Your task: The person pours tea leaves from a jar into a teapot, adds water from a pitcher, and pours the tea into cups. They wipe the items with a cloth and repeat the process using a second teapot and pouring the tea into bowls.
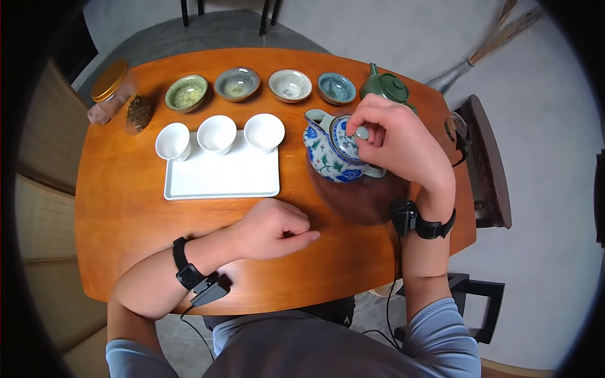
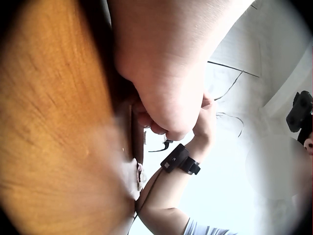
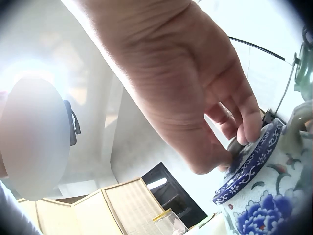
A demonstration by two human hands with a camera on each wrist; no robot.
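My right hand [image 1: 406, 142] is over the blue-and-white floral teapot [image 1: 324, 157], pinching the pale round knob [image 1: 362, 132] of its lid [image 1: 341, 142] between thumb and fingers. In the right wrist view the lid's blue patterned rim [image 3: 254, 164] sits at the top of the pot. The spout faces left, and the handle is partly hidden beneath the hand. My left hand [image 1: 274, 230] rests on the wooden table in front of the white tray [image 1: 220, 179], fingers loosely curled under and thumb pointing right, holding nothing.
Three white cups [image 1: 217, 133] stand along the tray's far edge. Behind them is a row of several glazed bowls [image 1: 290, 85], with a green teapot [image 1: 386, 87] at its right end. A gold-lidded jar [image 1: 112, 85] stands far left. The floral teapot is on a dark round mat [image 1: 359, 205].
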